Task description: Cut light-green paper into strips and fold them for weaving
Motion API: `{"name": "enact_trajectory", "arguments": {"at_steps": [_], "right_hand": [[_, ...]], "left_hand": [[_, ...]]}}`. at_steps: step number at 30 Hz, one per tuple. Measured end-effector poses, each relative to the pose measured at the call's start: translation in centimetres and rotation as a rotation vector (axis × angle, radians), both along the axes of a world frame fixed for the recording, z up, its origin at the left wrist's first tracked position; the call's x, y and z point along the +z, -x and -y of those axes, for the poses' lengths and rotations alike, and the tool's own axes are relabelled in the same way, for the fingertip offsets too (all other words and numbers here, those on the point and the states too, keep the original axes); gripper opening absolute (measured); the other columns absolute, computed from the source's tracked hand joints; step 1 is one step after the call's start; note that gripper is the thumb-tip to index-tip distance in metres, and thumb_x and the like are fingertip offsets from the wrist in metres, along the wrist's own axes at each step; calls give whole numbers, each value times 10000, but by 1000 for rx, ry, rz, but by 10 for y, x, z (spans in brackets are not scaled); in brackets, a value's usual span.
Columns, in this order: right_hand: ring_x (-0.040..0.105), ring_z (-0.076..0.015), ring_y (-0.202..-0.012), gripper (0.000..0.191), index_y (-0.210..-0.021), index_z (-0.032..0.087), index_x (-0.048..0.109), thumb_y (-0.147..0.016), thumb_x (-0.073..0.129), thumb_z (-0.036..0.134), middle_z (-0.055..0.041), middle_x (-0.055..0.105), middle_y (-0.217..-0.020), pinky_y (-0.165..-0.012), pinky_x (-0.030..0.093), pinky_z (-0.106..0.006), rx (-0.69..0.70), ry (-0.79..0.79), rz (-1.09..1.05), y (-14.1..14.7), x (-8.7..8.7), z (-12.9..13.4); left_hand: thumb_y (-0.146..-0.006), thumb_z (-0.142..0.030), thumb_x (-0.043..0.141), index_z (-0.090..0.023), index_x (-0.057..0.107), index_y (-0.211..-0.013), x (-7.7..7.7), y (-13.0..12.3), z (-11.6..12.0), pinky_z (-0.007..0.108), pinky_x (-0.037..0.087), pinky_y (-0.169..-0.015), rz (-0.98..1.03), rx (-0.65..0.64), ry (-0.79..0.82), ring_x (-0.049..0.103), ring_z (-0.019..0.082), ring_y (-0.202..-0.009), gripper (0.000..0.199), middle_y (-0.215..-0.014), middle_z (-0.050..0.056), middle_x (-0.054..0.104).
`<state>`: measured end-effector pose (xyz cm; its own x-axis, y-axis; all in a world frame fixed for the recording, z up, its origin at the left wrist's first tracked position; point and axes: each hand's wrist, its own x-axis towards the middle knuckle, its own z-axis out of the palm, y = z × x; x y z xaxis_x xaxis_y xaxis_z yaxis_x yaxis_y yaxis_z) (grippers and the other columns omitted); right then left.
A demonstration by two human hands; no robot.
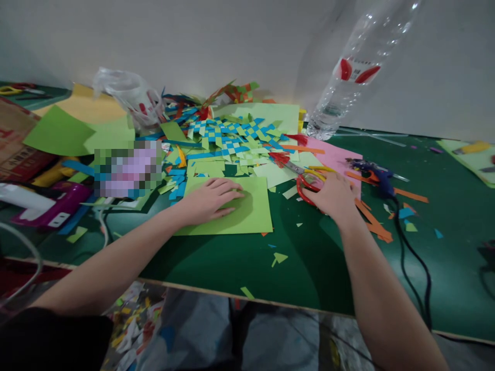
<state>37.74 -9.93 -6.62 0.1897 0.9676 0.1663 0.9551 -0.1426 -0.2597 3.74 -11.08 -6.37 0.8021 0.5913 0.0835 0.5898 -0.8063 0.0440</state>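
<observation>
My left hand [214, 198] lies flat, fingers apart, on a sheet of light green paper [253, 211] near the middle of the table. To the right, my right hand [334, 193] has its thumb and fingers closed on the handles of a pair of scissors [303, 181]. Red shows on the lower handle and yellow on the upper one, and the blades point left toward the paper scraps. Part of the handles is hidden under my fingers. Just beyond the green sheet lies a woven blue-and-green paper strip piece [228, 136].
Paper scraps cover the back of the green table [301, 278]. A clear plastic bottle [348, 82] stands at the back right, near a blue glue gun [382, 180] with a dark cord. Leftward are a bagged cup [139, 103], a purple tool [64, 206] and a cardboard box [23, 134].
</observation>
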Motion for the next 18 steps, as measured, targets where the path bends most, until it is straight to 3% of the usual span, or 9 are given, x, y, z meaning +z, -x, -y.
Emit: {"name": "enact_trajectory", "arguments": {"at_steps": [8, 12, 14, 16, 18], "right_hand": [[442, -474, -1246, 826, -1221, 93, 486, -666, 687, 670, -285, 540, -1264, -1004, 268, -650, -106, -156, 6, 6, 4, 1], [429, -457, -1259, 807, -1229, 145, 486, -660, 704, 673, -239, 534, -1265, -1000, 279, -642, -173, -229, -136, 4, 13, 0], [507, -409, -1172, 728, -1167, 186, 517, -647, 730, 649, -182, 571, -1193, -959, 343, -605, -189, -245, -312, 0, 14, -3], [590, -329, -968, 589, -1035, 213, 550, -662, 729, 633, -109, 605, -1012, -861, 420, -541, -201, -267, -531, -6, 11, -7], [578, -259, -781, 455, -890, 230, 550, -715, 691, 627, -41, 565, -818, -751, 449, -474, -158, -335, -738, -10, 7, -11]], "left_hand": [[-1023, -364, 456, -178, 555, -1320, 0, 0, 0, 417, 346, -1084, -4, -5, -11, 466, 276, -1307, 364, -1398, 106, 559], [-1023, -361, 459, -191, 556, -1315, 0, -1, 0, 404, 346, -1081, 4, -7, -24, 474, 269, -1305, 351, -1383, 101, 569], [-1021, -357, 462, -194, 559, -1310, 0, -1, 1, 396, 350, -1075, 18, -11, -27, 479, 265, -1302, 346, -1370, 102, 578], [-1023, -355, 459, -187, 558, -1311, 0, -1, 1, 397, 351, -1073, 27, -19, -31, 481, 266, -1298, 347, -1361, 106, 582], [-1026, -354, 454, -180, 550, -1319, 0, -1, 1, 403, 352, -1072, 35, -27, -36, 484, 269, -1292, 354, -1361, 109, 581]]}}
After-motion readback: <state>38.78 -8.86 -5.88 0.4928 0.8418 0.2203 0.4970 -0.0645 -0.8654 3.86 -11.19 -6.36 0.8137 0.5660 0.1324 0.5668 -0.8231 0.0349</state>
